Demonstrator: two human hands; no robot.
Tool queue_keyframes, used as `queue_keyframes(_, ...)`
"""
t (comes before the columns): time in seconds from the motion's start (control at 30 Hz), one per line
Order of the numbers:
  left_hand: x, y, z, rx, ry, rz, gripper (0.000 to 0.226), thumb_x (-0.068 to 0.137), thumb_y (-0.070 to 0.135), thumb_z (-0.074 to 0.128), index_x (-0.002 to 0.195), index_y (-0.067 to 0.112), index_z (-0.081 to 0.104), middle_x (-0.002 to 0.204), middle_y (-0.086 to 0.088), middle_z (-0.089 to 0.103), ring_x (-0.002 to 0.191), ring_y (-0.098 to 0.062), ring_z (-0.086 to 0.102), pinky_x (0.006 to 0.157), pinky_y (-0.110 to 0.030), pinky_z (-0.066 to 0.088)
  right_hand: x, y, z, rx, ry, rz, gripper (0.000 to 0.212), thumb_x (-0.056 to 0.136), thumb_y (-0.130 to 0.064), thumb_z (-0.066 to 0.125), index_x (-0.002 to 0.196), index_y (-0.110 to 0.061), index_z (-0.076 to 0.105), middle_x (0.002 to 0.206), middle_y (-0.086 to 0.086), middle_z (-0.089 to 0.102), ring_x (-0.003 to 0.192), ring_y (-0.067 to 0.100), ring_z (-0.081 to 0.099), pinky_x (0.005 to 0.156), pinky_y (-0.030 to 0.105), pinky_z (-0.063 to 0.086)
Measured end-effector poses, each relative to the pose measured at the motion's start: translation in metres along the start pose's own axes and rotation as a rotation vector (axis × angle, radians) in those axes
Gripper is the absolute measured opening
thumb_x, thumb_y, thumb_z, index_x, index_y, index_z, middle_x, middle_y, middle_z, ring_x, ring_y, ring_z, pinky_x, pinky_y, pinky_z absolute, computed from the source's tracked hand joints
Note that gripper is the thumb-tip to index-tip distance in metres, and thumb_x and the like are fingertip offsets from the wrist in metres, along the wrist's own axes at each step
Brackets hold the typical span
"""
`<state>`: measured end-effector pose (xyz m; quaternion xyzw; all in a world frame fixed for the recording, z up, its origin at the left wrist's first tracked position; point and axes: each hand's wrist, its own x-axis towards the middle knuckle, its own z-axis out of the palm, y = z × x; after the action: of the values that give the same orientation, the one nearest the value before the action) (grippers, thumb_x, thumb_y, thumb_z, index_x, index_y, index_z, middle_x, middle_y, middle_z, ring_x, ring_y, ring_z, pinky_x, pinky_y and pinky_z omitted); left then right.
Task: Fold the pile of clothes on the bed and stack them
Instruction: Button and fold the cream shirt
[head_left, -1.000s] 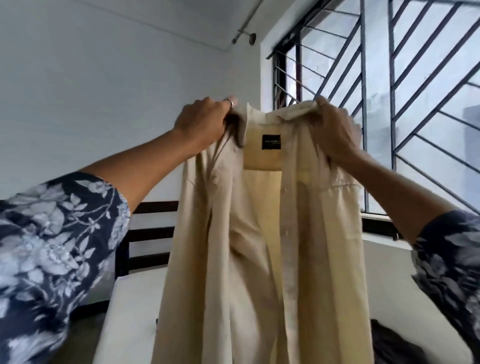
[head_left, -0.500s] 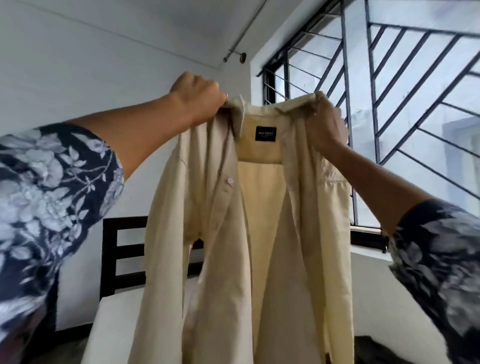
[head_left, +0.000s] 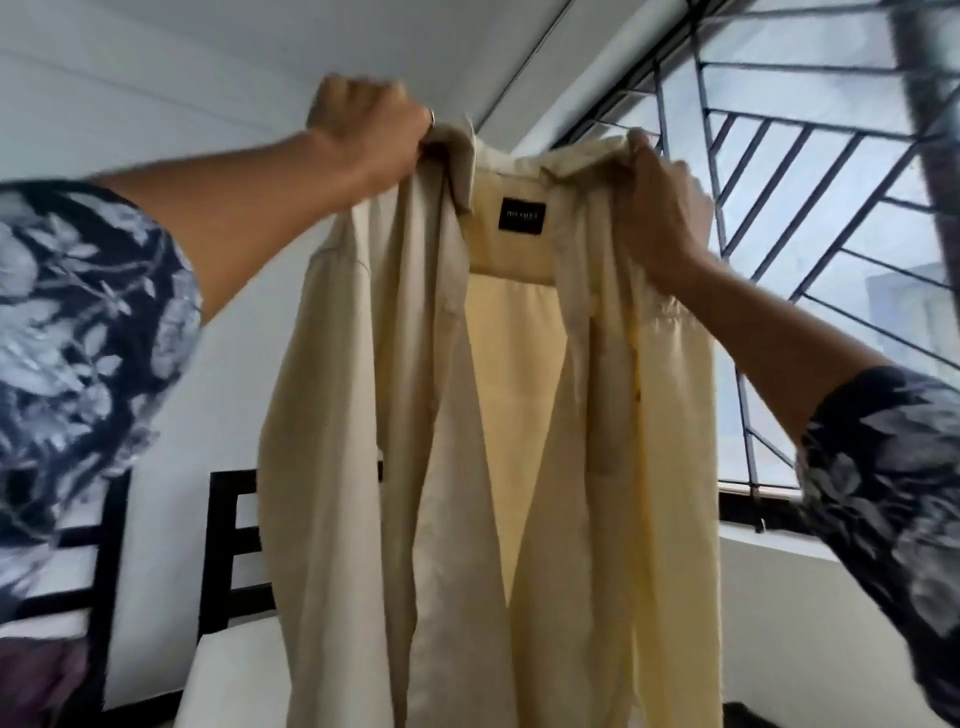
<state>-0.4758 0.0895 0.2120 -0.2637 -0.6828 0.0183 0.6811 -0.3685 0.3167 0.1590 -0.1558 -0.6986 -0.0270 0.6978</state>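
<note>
Left hand (head_left: 366, 132) clenched on the collar's left end; cream shirt (head_left: 498, 441) hung in the air above the bed (head_left: 234, 675), long axis vertical, collar up, open front toward the camera, black label (head_left: 522, 219) showing; right hand (head_left: 662, 208) gripped the collar's right end.

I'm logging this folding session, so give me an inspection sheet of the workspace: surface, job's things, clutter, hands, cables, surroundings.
Surface: white mattress at lower left, only partly in view.
Job's things: cream shirt held up in the air, hanging open and unfolded, black label inside the collar; no folded stack in view.
Clutter: a dark item at the bottom edge, too little shown to identify.
Hands: left hand and right hand each grip the collar area, one on each side; ring on the left hand.
Cables: nothing seen.
Surroundings: dark slatted headboard, white wall, barred window at right.
</note>
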Motion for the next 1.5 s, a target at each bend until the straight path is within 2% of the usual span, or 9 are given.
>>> queue_keyframes(0.17,0.026,-0.033,-0.058,-0.126,0.145,0.021,0.028,0.095,0.022,0.048,0.095,-0.003,0.060,0.082,-0.026,0.056,0.078,-0.040,0.053,0.067,-0.045,0.041,0.045,-0.016,-0.046,0.295,0.076,-0.166,0.034,0.091,-0.032,0.048,0.118,-0.014,0.058,0.110,0.013,0.065,0.104,0.032,0.058,0.075,0.032,0.040)
queue_keyframes(0.3,0.032,-0.046,-0.084,-0.264,0.055,-0.052,0.044,0.091,0.047,0.054,0.072,0.008,0.049,0.066,-0.012,0.048,0.061,-0.026,0.043,0.063,-0.038,0.035,0.064,-0.023,-0.079,0.411,0.001,-0.213,0.038,0.085,-0.042,0.053,0.108,-0.013,0.065,0.101,0.001,0.067,0.097,0.017,0.060,0.081,0.030,0.045)
queue_keyframes(0.47,0.028,-0.048,-0.099,-0.572,-0.096,-0.096,0.036,0.086,0.048,0.063,0.093,0.013,0.062,0.077,-0.004,0.058,0.067,-0.020,0.052,0.060,-0.029,0.041,0.055,-0.015,-0.102,0.412,-0.055,-0.223,0.033,0.094,-0.037,0.054,0.113,-0.012,0.063,0.092,-0.004,0.062,0.085,0.007,0.056,0.067,0.014,0.038)
queue_keyframes(0.57,0.002,-0.031,-0.090,-0.661,-0.326,-0.117,0.033,0.083,0.047,0.068,0.090,0.014,0.065,0.077,-0.001,0.061,0.064,-0.015,0.055,0.056,-0.026,0.042,0.017,-0.006,-0.089,0.398,-0.163,-0.163,0.034,0.097,-0.031,0.055,0.113,-0.003,0.063,0.105,0.012,0.064,0.096,0.021,0.058,0.072,0.027,0.040)
queue_keyframes(0.73,-0.079,0.024,-0.006,-0.770,-0.667,-0.115,0.042,0.082,0.046,0.069,0.091,0.004,0.071,0.081,-0.012,0.065,0.067,-0.019,0.054,0.061,-0.028,0.040,-0.094,0.027,-0.026,0.443,-0.408,-0.004,0.017,0.094,-0.037,0.057,0.095,-0.022,0.065,0.079,-0.006,0.061,0.072,0.005,0.055,0.055,0.010,0.039)
queue_keyframes(0.97,-0.274,0.152,0.162,-1.035,-1.056,-0.237,0.047,0.081,0.048,0.070,0.074,0.002,0.066,0.061,-0.001,0.055,0.055,-0.009,0.047,0.054,-0.026,0.035,-0.309,0.106,0.081,0.543,-0.724,0.283,0.009,0.094,-0.024,0.058,0.089,-0.021,0.065,0.080,-0.007,0.067,0.069,-0.007,0.059,0.064,0.019,0.044)
queue_keyframes(1.07,-0.348,0.206,0.217,-1.020,-1.200,-0.210,0.049,0.083,0.046,0.068,0.057,0.010,0.048,0.055,0.002,0.043,0.052,-0.012,0.038,0.051,-0.029,0.025,-0.388,0.135,0.126,0.504,-0.853,0.421,0.011,0.094,-0.024,0.060,0.087,-0.016,0.064,0.079,-0.001,0.068,0.076,0.013,0.062,0.071,0.032,0.046)
queue_keyframes(1.23,-0.443,0.277,0.310,-0.908,-1.292,-0.184,0.045,0.084,0.053,0.062,0.057,0.020,0.047,0.069,-0.001,0.055,0.077,-0.025,0.058,0.061,-0.031,0.034,-0.485,0.177,0.200,0.317,-0.976,0.540,0.018,0.093,-0.031,0.059,0.090,-0.014,0.062,0.081,0.002,0.068,0.080,0.019,0.063,0.072,0.032,0.047)
queue_keyframes(1.5,-0.536,0.350,0.388,-0.656,-1.258,-0.157,0.044,0.088,0.056,0.055,0.100,0.015,0.066,0.106,-0.010,0.064,0.103,-0.033,0.060,0.075,-0.036,0.042,-0.580,0.216,0.285,-0.136,-1.118,0.550,0.028,0.094,-0.043,0.051,0.109,-0.020,0.057,0.104,0.012,0.066,0.102,0.037,0.059,0.068,0.036,0.036)
